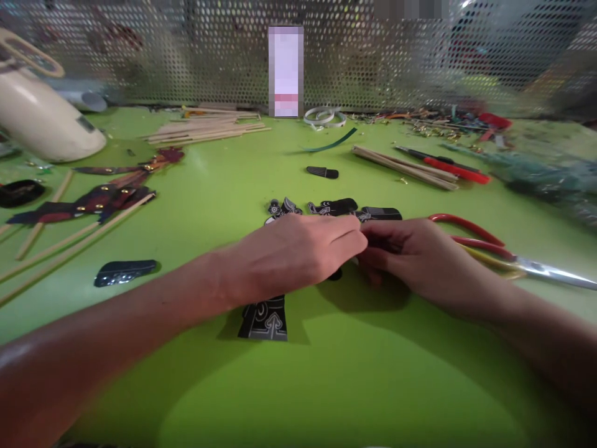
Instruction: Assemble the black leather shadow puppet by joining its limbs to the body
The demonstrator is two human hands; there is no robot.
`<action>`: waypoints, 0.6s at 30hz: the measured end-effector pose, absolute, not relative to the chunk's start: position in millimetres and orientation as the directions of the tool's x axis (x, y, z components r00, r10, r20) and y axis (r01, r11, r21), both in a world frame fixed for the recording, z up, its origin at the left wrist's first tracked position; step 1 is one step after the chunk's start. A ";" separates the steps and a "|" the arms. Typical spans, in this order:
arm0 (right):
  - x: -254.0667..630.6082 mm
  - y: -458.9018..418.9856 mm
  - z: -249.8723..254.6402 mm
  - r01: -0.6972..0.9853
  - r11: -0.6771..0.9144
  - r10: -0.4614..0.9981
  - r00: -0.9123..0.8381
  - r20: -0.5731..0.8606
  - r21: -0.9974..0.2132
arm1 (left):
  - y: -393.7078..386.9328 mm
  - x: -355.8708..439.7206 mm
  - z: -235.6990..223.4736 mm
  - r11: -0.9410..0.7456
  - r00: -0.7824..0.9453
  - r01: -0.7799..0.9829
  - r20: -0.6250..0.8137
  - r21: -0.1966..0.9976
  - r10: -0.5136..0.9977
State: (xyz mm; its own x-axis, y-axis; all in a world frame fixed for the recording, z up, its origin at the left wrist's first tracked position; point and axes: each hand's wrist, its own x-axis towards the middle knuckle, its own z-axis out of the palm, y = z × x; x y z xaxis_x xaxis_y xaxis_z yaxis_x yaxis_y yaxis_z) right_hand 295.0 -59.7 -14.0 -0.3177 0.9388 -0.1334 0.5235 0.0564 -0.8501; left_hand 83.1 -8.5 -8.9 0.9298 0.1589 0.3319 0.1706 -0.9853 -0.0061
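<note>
Over the middle of the green table, my left hand (312,246) is closed, its fingertips meeting those of my right hand (403,246). My right hand is pinched too, and whatever lies between the fingers is hidden. Just beyond them lie black cut-out pieces with white line patterns: a round-topped figure piece (285,206), a curved piece (338,205) and a flat strip-like piece (382,213). Under my left wrist a wide patterned black piece (265,318) shows in part. A small striped black piece (321,172) rests farther back, and a glossy black piece (124,272) lies left of my forearm.
Red-handled scissors (508,255) lie beside my right hand. Thin sticks (405,167) and a red-and-black pen (448,163) are behind them. A jointed coloured figure (107,198) with sticks is at left, near a cream jug (44,115). A perforated metal screen (205,56) borders the back.
</note>
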 end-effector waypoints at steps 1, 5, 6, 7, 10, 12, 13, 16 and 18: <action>295.0 -59.7 -14.5 0.521 0.055 0.938 -0.320 -0.135 -0.852 | -9.1 83.4 -8.8 -0.984 0.929 0.175 0.337 -0.037 0.153; 294.3 -60.2 -16.8 0.511 0.047 0.935 -0.325 -0.142 -0.858 | -11.4 84.5 -7.9 -0.978 0.927 0.178 0.352 -0.106 0.130; 294.0 -60.3 -17.0 0.512 0.044 0.935 -0.324 -0.145 -0.858 | -12.0 84.7 -7.5 -0.978 0.927 0.177 0.352 -0.111 0.128; 293.6 -60.4 -17.0 0.512 0.041 0.935 -0.322 -0.147 -0.858 | -12.5 84.9 -7.1 -0.977 0.927 0.176 0.353 -0.116 0.125; 292.8 -60.0 -16.2 0.512 0.043 0.937 -0.318 -0.142 -0.858 | -13.6 85.0 -6.0 -0.977 0.927 0.168 0.358 -0.133 0.110; 292.7 -59.8 -15.5 0.507 0.059 0.936 -0.328 -0.130 -0.860 | -14.0 84.9 -5.4 -0.976 0.928 0.162 0.359 -0.146 0.101; 292.8 -59.9 -15.4 0.500 0.065 0.933 -0.337 -0.125 -0.864 | -14.1 84.9 -5.2 -0.975 0.930 0.159 0.355 -0.153 0.096; 292.8 -60.6 -16.6 0.438 0.060 0.928 -0.356 -0.112 -0.897 | -14.3 84.6 -4.8 -0.972 0.940 0.155 0.328 -0.174 0.091; 292.6 -61.3 -18.5 0.384 0.035 0.926 -0.358 -0.115 -0.923 | -14.0 84.5 -4.9 -0.973 0.945 0.160 0.312 -0.168 0.101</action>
State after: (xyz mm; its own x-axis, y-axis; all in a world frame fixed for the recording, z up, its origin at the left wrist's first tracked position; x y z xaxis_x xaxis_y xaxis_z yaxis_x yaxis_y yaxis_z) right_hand 292.6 -61.3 -18.5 -0.3585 0.9265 -0.1145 0.3844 0.0347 -0.9225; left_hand 84.5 -14.0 -4.9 0.9447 0.1013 0.3119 0.1598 -0.9727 -0.1683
